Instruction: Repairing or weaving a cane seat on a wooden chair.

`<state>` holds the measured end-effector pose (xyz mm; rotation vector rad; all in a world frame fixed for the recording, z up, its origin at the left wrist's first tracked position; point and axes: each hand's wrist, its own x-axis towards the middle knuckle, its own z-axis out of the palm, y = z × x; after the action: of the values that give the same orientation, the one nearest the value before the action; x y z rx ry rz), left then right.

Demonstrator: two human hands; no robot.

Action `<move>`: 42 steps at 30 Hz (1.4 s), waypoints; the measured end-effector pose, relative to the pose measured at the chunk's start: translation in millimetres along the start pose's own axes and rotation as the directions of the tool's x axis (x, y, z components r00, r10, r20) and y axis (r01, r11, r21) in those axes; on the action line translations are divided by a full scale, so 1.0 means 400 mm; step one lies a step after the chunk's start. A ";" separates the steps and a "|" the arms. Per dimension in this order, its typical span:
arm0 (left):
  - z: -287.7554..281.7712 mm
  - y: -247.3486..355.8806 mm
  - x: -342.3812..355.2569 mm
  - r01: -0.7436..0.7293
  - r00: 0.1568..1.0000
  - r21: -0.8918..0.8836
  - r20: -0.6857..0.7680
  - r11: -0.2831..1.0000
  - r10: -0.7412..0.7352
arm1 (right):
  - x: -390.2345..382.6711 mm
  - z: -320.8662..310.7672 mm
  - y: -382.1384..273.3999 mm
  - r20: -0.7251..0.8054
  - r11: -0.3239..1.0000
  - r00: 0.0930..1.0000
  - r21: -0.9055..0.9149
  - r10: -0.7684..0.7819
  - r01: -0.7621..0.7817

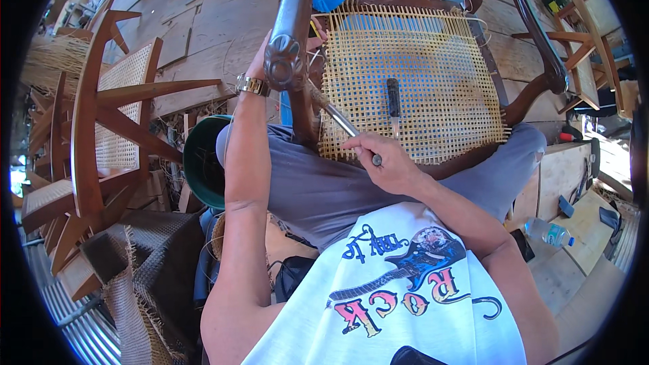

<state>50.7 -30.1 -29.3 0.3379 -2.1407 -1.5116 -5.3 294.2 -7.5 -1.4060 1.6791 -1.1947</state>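
A: Head view, item one?

B: Cane seat panel (412, 74), woven lattice, pale, stretched in a dark wooden chair frame (534, 34) resting across the person's lap. Judged light, springy, liable to fray at its loose front fringe; best held by the frame.

A: Hands?

B: Right hand (385, 162) clenched round a slim metal tool (345, 125), whose tip lies at the panel's left edge. Left hand (260, 61) reaches up behind the carved chair arm (287, 47); its fingers are hidden, so I cannot tell the grip.

A: Loose items?

B: A dark-handled tool (393, 98) lying on the weave.

A: Room?

B: Crowded left by a second chair (101, 128) and a green bucket (203, 159); plank floor (216, 20) open beyond.
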 end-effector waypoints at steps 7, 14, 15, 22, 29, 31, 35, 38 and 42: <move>0.002 -0.099 -0.002 0.208 0.978 -0.075 0.016 0.975 -0.208 | 0.017 0.000 0.010 0.056 0.999 0.998 -0.035 -0.025 0.027; 0.024 -0.059 0.044 0.153 0.987 -0.309 0.085 0.939 -0.133 | 0.045 -0.042 0.026 -0.013 0.997 0.999 -0.052 0.049 -0.049; 0.035 0.026 0.035 0.047 0.996 -0.164 0.084 0.985 -0.033 | 0.045 -0.043 0.023 -0.011 0.998 0.999 -0.043 0.052 -0.052; -0.064 -0.292 0.028 0.304 0.946 -0.480 0.048 0.823 -0.321 | 0.061 -0.011 0.012 0.050 0.998 0.998 -0.045 -0.040 0.042; -0.059 -0.261 0.025 0.266 0.962 -0.417 0.059 0.869 -0.266 | 0.062 -0.021 -0.007 0.114 0.999 0.993 -0.030 0.026 -0.023; -0.050 -0.243 0.023 0.255 0.966 -0.401 0.064 0.880 -0.251 | 0.058 -0.024 -0.007 0.107 0.999 0.994 -0.020 0.028 -0.026; -0.036 -0.201 0.021 0.224 0.974 -0.373 0.065 0.901 -0.215 | 0.053 -0.025 -0.002 0.100 1.000 0.995 -0.019 0.023 -0.021; -0.037 -0.177 0.016 0.177 0.984 -0.334 0.058 0.926 -0.167 | 0.056 -0.030 -0.001 0.108 0.999 0.994 -0.043 0.005 0.000; -0.021 -0.144 0.025 0.111 0.993 -0.285 0.064 0.952 -0.097 | 0.059 -0.012 0.008 -0.176 0.995 0.983 -0.071 0.050 -0.063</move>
<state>42.1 -61.9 -78.3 0.3163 -1.9268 -1.8816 -16.3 272.3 -6.6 -1.3210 1.8897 -1.2644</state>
